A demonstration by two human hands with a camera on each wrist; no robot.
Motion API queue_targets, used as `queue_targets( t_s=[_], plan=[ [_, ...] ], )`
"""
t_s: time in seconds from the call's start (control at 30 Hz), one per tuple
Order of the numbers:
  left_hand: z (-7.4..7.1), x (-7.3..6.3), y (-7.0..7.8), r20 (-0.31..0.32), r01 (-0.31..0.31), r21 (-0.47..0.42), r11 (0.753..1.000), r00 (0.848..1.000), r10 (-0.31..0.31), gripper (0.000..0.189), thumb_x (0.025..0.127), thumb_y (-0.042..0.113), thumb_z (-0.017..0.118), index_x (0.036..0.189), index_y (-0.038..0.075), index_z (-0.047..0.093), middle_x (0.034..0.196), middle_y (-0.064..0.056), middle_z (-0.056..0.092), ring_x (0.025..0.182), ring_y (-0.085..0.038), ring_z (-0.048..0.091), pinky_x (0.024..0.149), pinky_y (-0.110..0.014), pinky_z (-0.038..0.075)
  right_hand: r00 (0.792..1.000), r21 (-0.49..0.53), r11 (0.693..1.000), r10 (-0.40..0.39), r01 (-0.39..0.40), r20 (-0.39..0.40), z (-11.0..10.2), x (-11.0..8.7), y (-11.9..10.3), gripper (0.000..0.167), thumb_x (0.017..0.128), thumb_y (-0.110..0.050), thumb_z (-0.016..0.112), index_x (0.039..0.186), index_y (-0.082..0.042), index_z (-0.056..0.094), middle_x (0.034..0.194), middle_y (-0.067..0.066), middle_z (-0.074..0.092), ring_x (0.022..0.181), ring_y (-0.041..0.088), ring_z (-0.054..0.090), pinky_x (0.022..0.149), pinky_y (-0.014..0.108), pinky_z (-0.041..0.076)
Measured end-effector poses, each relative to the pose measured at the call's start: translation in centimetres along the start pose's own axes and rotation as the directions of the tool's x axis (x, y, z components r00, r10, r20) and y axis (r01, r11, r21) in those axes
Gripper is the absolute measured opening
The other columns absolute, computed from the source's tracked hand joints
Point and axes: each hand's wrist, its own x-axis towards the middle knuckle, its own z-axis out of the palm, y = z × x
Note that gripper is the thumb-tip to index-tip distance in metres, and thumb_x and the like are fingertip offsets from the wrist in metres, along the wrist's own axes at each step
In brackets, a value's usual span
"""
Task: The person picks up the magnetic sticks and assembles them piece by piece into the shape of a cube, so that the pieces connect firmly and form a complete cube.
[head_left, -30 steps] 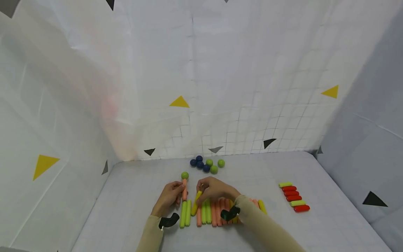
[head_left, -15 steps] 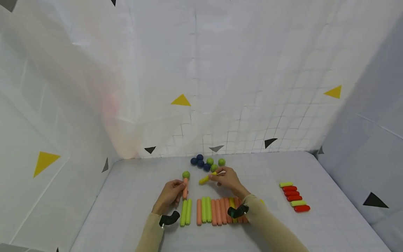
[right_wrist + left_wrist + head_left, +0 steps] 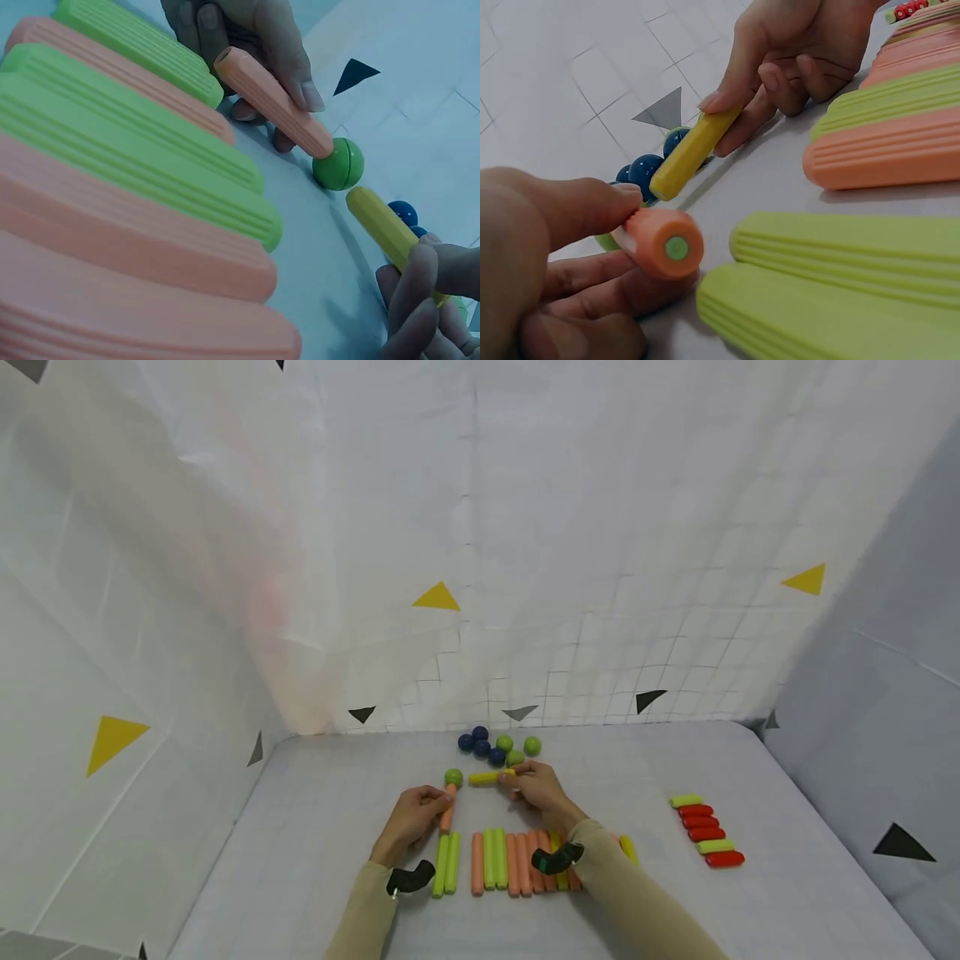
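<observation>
My left hand point(image 3: 412, 818) pinches an orange ribbed stick point(image 3: 274, 101) between thumb and fingers. At the far end of that stick sits a green ball point(image 3: 339, 163) with a groove round it. My right hand point(image 3: 542, 789) pinches a yellow stick point(image 3: 694, 154) by one end. Its free end points left, close to the green ball, as the right wrist view shows. In the left wrist view a round green spot marks the near end of the orange stick. Two lime-green sticks point(image 3: 446, 864) lie just below my left hand.
A row of orange, lime and yellow sticks point(image 3: 513, 864) lies under my right forearm. Several dark blue balls point(image 3: 482, 748) and green balls point(image 3: 532, 745) rest at the back. Short red and lime pieces point(image 3: 705, 833) line up on the right. White walls point(image 3: 525, 527) surround the table.
My right hand has lifted the yellow stick away from the row and turned it nearly level, its end now beside the green ball. My left hand keeps hold of the orange stick.
</observation>
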Motion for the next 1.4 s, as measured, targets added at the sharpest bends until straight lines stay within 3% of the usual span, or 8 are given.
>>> queue_targets(
  t_s=[0.13, 0.37, 0.7, 0.97, 1.17, 1.27, 1.4],
  plan=[
    [-0.2, 0.0, 0.1, 0.000, -0.013, 0.006, 1.000, 1.000, 0.013, 0.031, 0.102, 0.032, 0.071, 0.115, 0.004, 0.074, 0.083, 0.000, 0.068, 0.057, -0.010, 0.044, 0.050, -0.026, 0.035, 1.000, 0.018, 1.000, 0.001, -0.002, 0.009, 0.4, 0.3, -0.2, 0.049, 0.095, -0.034, 0.082, 0.128, -0.002, 0.066, 0.103, 0.007, 0.076, 0.068, 0.011, 0.068, 0.061, 0.026, 0.049],
    [-0.2, -0.1, 0.3, -0.003, -0.011, 0.019, 1.000, 1.000, 0.012, 0.033, 0.103, 0.033, 0.070, 0.115, 0.003, 0.073, 0.086, -0.001, 0.070, 0.063, -0.011, 0.048, 0.054, -0.025, 0.037, 0.999, 0.016, 1.000, -0.006, 0.007, -0.041, 1.6, 0.5, -0.3, 0.054, 0.094, -0.036, 0.083, 0.129, 0.002, 0.067, 0.109, 0.012, 0.078, 0.062, 0.010, 0.070, 0.057, 0.025, 0.051],
    [0.1, -0.2, 0.4, -0.004, 0.017, 0.011, 1.000, 1.000, -0.017, 0.032, 0.103, 0.033, 0.071, 0.114, 0.003, 0.073, 0.091, -0.002, 0.072, 0.072, -0.013, 0.053, 0.062, -0.026, 0.041, 1.000, 0.052, 0.999, -0.004, 0.005, -0.022, 0.7, 0.4, 0.3, 0.047, 0.098, -0.040, 0.077, 0.123, -0.001, 0.073, 0.098, 0.008, 0.082, 0.060, 0.012, 0.069, 0.055, 0.027, 0.057],
    [0.0, -0.2, 0.4, -0.015, 0.040, 0.007, 0.999, 0.999, -0.040, 0.034, 0.102, 0.035, 0.071, 0.115, 0.004, 0.073, 0.092, -0.002, 0.071, 0.074, -0.013, 0.053, 0.062, -0.027, 0.041, 0.998, 0.128, 0.992, -0.017, 0.024, -0.057, 0.0, 0.8, 0.8, 0.054, 0.101, -0.037, 0.074, 0.133, 0.000, 0.052, 0.091, 0.011, 0.081, 0.059, 0.013, 0.069, 0.055, 0.029, 0.059],
    [0.1, -0.1, 0.4, -0.018, 0.047, 0.018, 0.999, 0.999, -0.047, 0.035, 0.102, 0.035, 0.071, 0.118, 0.003, 0.072, 0.099, -0.004, 0.074, 0.081, -0.014, 0.056, 0.068, -0.028, 0.044, 0.987, 0.105, 0.985, -0.127, 0.138, -0.102, 0.0, 1.3, 1.0, 0.058, 0.100, -0.032, 0.075, 0.145, -0.012, 0.044, 0.087, 0.008, 0.080, 0.056, 0.014, 0.068, 0.051, 0.029, 0.055],
    [0.1, -0.1, 0.4, -0.017, 0.049, 0.018, 0.999, 0.999, -0.049, 0.035, 0.102, 0.036, 0.071, 0.118, 0.004, 0.072, 0.098, -0.003, 0.073, 0.081, -0.014, 0.056, 0.068, -0.028, 0.044, 0.982, 0.044, 0.983, -0.177, 0.180, -0.062, 0.1, 1.4, 1.1, 0.064, 0.100, -0.033, 0.076, 0.154, -0.021, 0.043, 0.087, 0.007, 0.081, 0.056, 0.015, 0.069, 0.050, 0.028, 0.052],
    [0.1, -0.1, 0.4, -0.016, 0.058, 0.013, 0.998, 0.998, -0.058, 0.035, 0.102, 0.036, 0.071, 0.117, 0.005, 0.073, 0.094, -0.002, 0.071, 0.078, -0.014, 0.055, 0.065, -0.028, 0.042, 0.981, -0.008, 0.981, -0.196, 0.196, -0.002, -0.1, 1.5, 0.9, 0.063, 0.102, -0.031, 0.073, 0.157, -0.018, 0.043, 0.087, 0.009, 0.081, 0.057, 0.015, 0.070, 0.051, 0.028, 0.052]
  ],
)
